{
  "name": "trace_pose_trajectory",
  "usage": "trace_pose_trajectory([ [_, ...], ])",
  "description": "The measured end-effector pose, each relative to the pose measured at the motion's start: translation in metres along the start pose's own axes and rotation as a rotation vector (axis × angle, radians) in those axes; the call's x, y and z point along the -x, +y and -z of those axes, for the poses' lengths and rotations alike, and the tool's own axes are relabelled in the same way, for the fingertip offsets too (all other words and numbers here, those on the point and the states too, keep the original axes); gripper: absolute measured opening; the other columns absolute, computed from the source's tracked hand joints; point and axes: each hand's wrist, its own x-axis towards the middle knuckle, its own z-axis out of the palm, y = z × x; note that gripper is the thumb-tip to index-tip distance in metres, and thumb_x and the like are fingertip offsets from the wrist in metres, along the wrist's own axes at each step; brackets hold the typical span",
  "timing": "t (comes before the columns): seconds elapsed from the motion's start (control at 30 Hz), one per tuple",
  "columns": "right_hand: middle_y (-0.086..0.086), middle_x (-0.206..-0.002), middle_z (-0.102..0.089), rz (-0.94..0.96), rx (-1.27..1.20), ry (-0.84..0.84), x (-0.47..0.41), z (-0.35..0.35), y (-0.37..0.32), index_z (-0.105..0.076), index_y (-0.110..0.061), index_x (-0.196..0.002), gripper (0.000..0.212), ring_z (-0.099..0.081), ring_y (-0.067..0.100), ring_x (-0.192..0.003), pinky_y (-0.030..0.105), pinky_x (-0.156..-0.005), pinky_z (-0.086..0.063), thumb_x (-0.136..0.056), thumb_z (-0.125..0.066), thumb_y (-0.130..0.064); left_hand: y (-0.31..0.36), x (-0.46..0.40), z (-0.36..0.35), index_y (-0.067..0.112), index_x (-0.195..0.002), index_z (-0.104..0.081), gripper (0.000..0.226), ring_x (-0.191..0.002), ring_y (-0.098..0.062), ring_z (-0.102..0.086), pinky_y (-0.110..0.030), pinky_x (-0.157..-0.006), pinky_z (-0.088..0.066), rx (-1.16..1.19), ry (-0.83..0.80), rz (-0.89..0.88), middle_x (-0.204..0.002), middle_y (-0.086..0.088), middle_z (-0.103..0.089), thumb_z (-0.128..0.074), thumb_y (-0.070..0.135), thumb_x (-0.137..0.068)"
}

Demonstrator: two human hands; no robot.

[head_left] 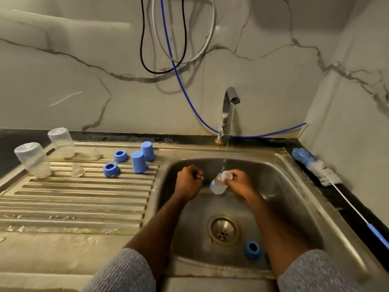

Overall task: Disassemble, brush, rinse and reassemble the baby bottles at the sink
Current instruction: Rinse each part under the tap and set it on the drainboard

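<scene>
Right hand pinched a clear bottle by its neck, mouth tilted up under the thin stream from the tap, at 12 o'clock over the sink; I judged this the rinse, the tilt letting water run in. Left hand sat just beside it at 9 o'clock, fingers curled; I could not tell whether that grip held anything. One blue ring lay in the basin at 5 o'clock, not yet rinsed by my reading. On the ribbed steel drainboard, at 10 o'clock, two bottles stood mouth-down to drain, with two clear teats, two rings and two blue caps. Brush lay on the dark worktop at 2 o'clock. Marbled wall behind, loose cables hanging.
</scene>
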Motion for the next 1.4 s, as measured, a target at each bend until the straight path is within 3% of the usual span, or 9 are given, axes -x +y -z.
trace_pose_trajectory([
  [0.2, 0.003, -0.102, -0.072, -0.099, -0.163, -0.018, -0.003, 0.004, -0.002, -0.065, -0.023, -0.116, 0.022, -0.063, 0.011, -0.077, 0.018, -0.051, -0.042, -0.097, -0.064, -0.033, -0.001, -0.013, -0.046, 0.016, -0.108, -0.065, 0.032, -0.092, -0.015, -0.063, -0.028, -0.081, -0.053, 0.007, -0.114, 0.043, -0.097, 0.004, -0.065, -0.08, 0.013, -0.081],
  [0.4, 0.002, -0.106, -0.071, -0.178, -0.333, -0.065, -0.004, 0.003, -0.008, -0.063, -0.029, -0.113, 0.03, -0.067, 0.017, -0.088, 0.032, -0.066, -0.052, -0.096, -0.058, -0.053, -0.008, -0.014, -0.064, 0.023, -0.116, -0.059, 0.047, -0.093, -0.007, -0.06, -0.028, -0.08, -0.056, 0.073, -0.176, -0.019, -0.103, 0.011, -0.059, -0.085, 0.022, -0.077],
  [0.57, 0.008, -0.115, -0.063, -0.278, -0.553, -0.089, -0.004, 0.003, -0.018, -0.051, -0.031, -0.124, 0.037, -0.066, 0.03, -0.101, 0.048, -0.079, -0.061, -0.096, -0.057, -0.054, 0.005, -0.01, -0.061, 0.007, -0.124, -0.06, 0.03, -0.096, -0.026, -0.072, -0.035, -0.078, -0.061, 0.701, -0.417, 0.168, -0.116, -0.018, -0.069, -0.061, 0.024, -0.1],
  [0.77, 0.015, -0.115, -0.069, -0.178, -0.694, -0.172, 0.004, -0.01, -0.021, -0.052, -0.02, -0.136, 0.05, -0.071, 0.03, -0.1, 0.031, -0.061, -0.058, -0.09, -0.071, -0.029, 0.026, -0.005, -0.055, 0.004, -0.121, -0.061, 0.038, -0.106, -0.035, -0.068, -0.042, -0.09, -0.057, 1.093, -0.509, 0.465, -0.118, -0.024, -0.068, -0.033, 0.027, -0.109],
  [0.97, 0.002, -0.109, -0.063, -0.273, -0.633, 0.007, 0.004, -0.023, -0.028, -0.05, -0.027, -0.132, 0.048, -0.064, 0.02, -0.095, 0.036, -0.067, -0.056, -0.091, -0.067, -0.047, 0.011, -0.009, -0.058, 0.004, -0.129, -0.055, 0.036, -0.103, -0.029, -0.069, -0.04, -0.09, -0.058, 0.826, -0.568, 0.275, -0.122, -0.023, -0.066, -0.043, 0.029, -0.107],
  [1.07, 0.004, -0.108, -0.064, -0.308, -0.675, 0.12, 0.001, -0.022, -0.032, -0.055, -0.025, -0.125, 0.048, -0.064, 0.021, -0.093, 0.035, -0.065, -0.054, -0.088, -0.068, -0.053, 0.005, -0.009, -0.063, 0.013, -0.137, -0.05, 0.038, -0.107, -0.018, -0.068, -0.038, -0.095, -0.058, 0.494, -0.458, 0.054, -0.125, -0.008, -0.064, -0.056, 0.028, -0.102],
  [1.13, 0.006, -0.111, -0.066, -0.3, -0.687, 0.176, -0.001, -0.02, -0.032, -0.059, -0.024, -0.117, 0.043, -0.066, 0.024, -0.098, 0.041, -0.078, -0.059, -0.087, -0.07, -0.053, 0.001, -0.01, -0.066, 0.017, -0.139, -0.047, 0.045, -0.109, -0.012, -0.064, -0.033, -0.094, -0.057, 0.289, -0.347, -0.103, -0.127, -0.001, -0.061, -0.062, 0.029, -0.098],
  [1.27, 0.01, -0.112, -0.069, -0.313, -0.731, 0.119, -0.004, -0.016, -0.033, -0.065, -0.02, -0.118, 0.047, -0.068, 0.03, -0.099, 0.048, -0.084, -0.06, -0.085, -0.071, -0.052, 0.009, -0.008, -0.064, 0.015, -0.135, -0.05, 0.033, -0.095, -0.014, -0.067, -0.026, -0.075, -0.057, 0.549, -0.397, 0.028, -0.118, -0.007, -0.064, -0.051, 0.028, -0.104],
  [1.4, 0.017, -0.117, -0.072, -0.263, -1.011, -0.206, 0.001, -0.005, -0.032, -0.066, -0.008, -0.124, 0.049, -0.069, 0.035, -0.11, 0.051, -0.097, -0.054, -0.093, -0.061, -0.046, 0.016, -0.006, -0.059, 0.005, -0.116, -0.061, 0.051, -0.062, -0.018, -0.057, -0.028, -0.053, -0.046, 0.827, -0.356, 0.217, -0.083, -0.014, -0.064, -0.027, 0.041, -0.109],
])
